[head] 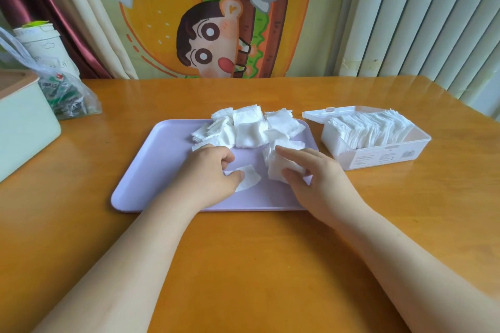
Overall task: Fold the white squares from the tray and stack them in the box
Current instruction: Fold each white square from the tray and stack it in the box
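- Two bare hands work over a lilac tray (151, 170) that lies on an orange-brown wooden table (243, 265)
- The left hand (213, 170) sits on the middle of the tray with its fingers curled in; the thumb and fingertips pinch a single square (250, 176) that lies flat against the tray floor, partly hidden beneath the hand
- The right hand (311, 178) is just beside it, toward the tray's right side; its fingers reach over the top of a small bundle (278, 167) of squares while the thumb presses in from below, so the bundle is gripped between them
- A loose heap of white squares (249, 127) covers the far part of the tray, some overlapping and a few hanging over the far rim
- A clear plastic box (378, 154) stands on the table just to the right of the tray, its hinged lid (324, 113) thrown open behind it
- Inside the box a stack (370, 127) of folded squares stands on edge, packed in a row, with a gap left at the right end
- At the left edge of the table are a pale green container (24, 127) and a clear plastic bag (67, 97)
- A cartoon cloth (216, 21) hangs behind the table, with white vertical blinds (419, 21) to its right
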Available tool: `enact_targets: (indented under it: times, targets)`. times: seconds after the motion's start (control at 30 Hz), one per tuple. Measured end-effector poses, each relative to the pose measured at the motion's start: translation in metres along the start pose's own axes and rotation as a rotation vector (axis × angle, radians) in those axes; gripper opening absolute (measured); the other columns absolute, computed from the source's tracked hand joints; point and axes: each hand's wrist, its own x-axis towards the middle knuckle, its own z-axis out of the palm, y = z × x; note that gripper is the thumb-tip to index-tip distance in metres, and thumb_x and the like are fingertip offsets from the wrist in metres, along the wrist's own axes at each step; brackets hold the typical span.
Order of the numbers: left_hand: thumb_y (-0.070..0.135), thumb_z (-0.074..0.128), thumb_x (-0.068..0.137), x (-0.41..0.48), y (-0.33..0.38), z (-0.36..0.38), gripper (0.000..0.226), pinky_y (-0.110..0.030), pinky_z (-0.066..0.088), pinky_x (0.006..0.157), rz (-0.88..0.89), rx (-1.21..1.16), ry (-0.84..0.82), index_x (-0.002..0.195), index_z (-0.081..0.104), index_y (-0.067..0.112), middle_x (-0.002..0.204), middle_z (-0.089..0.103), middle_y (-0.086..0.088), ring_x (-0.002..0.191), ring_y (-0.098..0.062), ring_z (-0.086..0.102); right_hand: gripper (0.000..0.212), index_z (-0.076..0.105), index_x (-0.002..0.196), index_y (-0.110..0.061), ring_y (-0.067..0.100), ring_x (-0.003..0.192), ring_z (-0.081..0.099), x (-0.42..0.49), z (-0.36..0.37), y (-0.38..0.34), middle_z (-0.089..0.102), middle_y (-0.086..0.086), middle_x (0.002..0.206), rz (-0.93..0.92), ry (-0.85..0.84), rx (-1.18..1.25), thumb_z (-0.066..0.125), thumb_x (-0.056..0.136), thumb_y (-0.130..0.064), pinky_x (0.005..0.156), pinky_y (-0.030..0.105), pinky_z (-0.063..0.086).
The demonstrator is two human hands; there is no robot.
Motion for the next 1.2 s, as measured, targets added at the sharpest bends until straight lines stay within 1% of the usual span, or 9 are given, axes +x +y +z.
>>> enact_targets:
  times: [0.13, 0.3, 0.43, 0.57, 0.73, 0.83, 0.97, 1.1, 1.2]
  targets:
    - [0.043, 0.073, 0.091, -0.001, 0.005, -0.001, 0.013, -0.037, 0.058, 0.081, -0.025, -0.007, -0.094, 0.089, 0.066, 0.032, 0.091, 0.067, 0.012, 0.084, -0.013, 0.068, 0.042, 0.07, 0.133, -0.022, 0.013, 0.076, 0.056, 0.001, 0.001, 0.004, 0.062, -0.008, 0.092, -0.086, 0.014, -0.062, 0.066, 0.095, -0.005, 0.069, 0.03, 0.052]
    - [0.032, 0.07, 0.096, -0.002, 0.009, -0.001, 0.011, -0.035, 0.054, 0.076, 0.031, -0.11, -0.096, 0.09, 0.061, 0.029, 0.085, 0.065, 0.009, 0.075, -0.011, 0.061, 0.046, 0.071, 0.133, -0.021, 0.006, 0.079, 0.056, 0.002, -0.002, 0.0, 0.055, -0.016, 0.09, -0.01, 0.021, 0.04, 0.062, 0.093, 0.0, 0.075, 0.009, 0.043]
    - [0.045, 0.078, 0.088, -0.002, 0.007, -0.006, 0.031, -0.031, 0.051, 0.09, -0.023, -0.027, -0.135, 0.109, 0.06, 0.031, 0.108, 0.057, 0.014, 0.098, -0.005, 0.058, 0.048, 0.066, 0.138, -0.023, -0.001, 0.074, 0.058, 0.003, -0.006, -0.005, 0.058, -0.016, 0.082, 0.135, 0.028, 0.087, 0.067, 0.093, -0.007, 0.071, 0.003, 0.042]
    - [0.043, 0.074, 0.091, -0.005, 0.011, -0.006, 0.017, -0.034, 0.055, 0.085, -0.027, -0.002, -0.184, 0.092, 0.065, 0.029, 0.104, 0.06, 0.011, 0.094, -0.01, 0.061, 0.05, 0.064, 0.138, -0.027, 0.0, 0.072, 0.058, 0.004, -0.01, -0.007, 0.063, -0.012, 0.08, 0.271, 0.027, 0.161, 0.074, 0.09, -0.016, 0.068, 0.004, 0.043]
    - [0.027, 0.067, 0.099, -0.006, 0.017, -0.003, 0.012, -0.024, 0.048, 0.064, 0.054, -0.234, -0.094, 0.092, 0.061, 0.022, 0.086, 0.068, 0.002, 0.065, -0.003, 0.057, 0.043, 0.068, 0.131, -0.029, 0.002, 0.065, 0.057, 0.005, -0.009, -0.006, 0.066, -0.014, 0.081, 0.345, 0.066, 0.213, 0.074, 0.089, -0.022, 0.064, 0.006, 0.042]
    - [0.011, 0.073, 0.095, -0.008, 0.024, -0.004, 0.012, -0.021, 0.054, 0.066, 0.089, -0.56, -0.081, 0.102, 0.064, 0.016, 0.095, 0.069, -0.003, 0.076, -0.01, 0.061, 0.042, 0.068, 0.129, -0.03, 0.002, 0.059, 0.054, 0.006, -0.01, -0.005, 0.062, -0.016, 0.073, 0.377, 0.105, 0.272, 0.074, 0.089, -0.019, 0.062, 0.008, 0.041]
    - [0.002, 0.082, 0.084, -0.011, 0.032, 0.002, 0.045, -0.028, 0.05, 0.065, 0.097, -0.906, -0.268, 0.123, 0.066, 0.019, 0.096, 0.068, -0.004, 0.08, -0.018, 0.059, 0.04, 0.069, 0.124, -0.028, 0.01, 0.069, 0.062, 0.007, -0.013, -0.004, 0.074, 0.005, 0.081, 0.416, 0.086, 0.416, 0.08, 0.086, -0.019, 0.071, 0.023, 0.052]
    - [0.003, 0.083, 0.083, -0.012, 0.034, 0.013, 0.022, -0.02, 0.049, 0.064, 0.032, -0.9, -0.229, 0.093, 0.077, 0.021, 0.091, 0.071, -0.005, 0.077, -0.014, 0.058, 0.032, 0.073, 0.116, -0.02, 0.012, 0.076, 0.074, 0.007, -0.016, -0.007, 0.081, 0.002, 0.085, 0.417, 0.006, 0.531, 0.079, 0.087, -0.007, 0.076, 0.029, 0.058]
    - [0.005, 0.081, 0.086, -0.011, 0.034, 0.016, 0.015, -0.018, 0.045, 0.058, 0.033, -0.873, -0.203, 0.089, 0.078, 0.019, 0.085, 0.07, -0.008, 0.063, -0.009, 0.054, 0.034, 0.074, 0.119, -0.014, 0.022, 0.089, 0.079, 0.005, -0.016, -0.005, 0.082, 0.003, 0.09, 0.4, -0.052, 0.548, 0.075, 0.089, 0.0, 0.086, 0.036, 0.061]
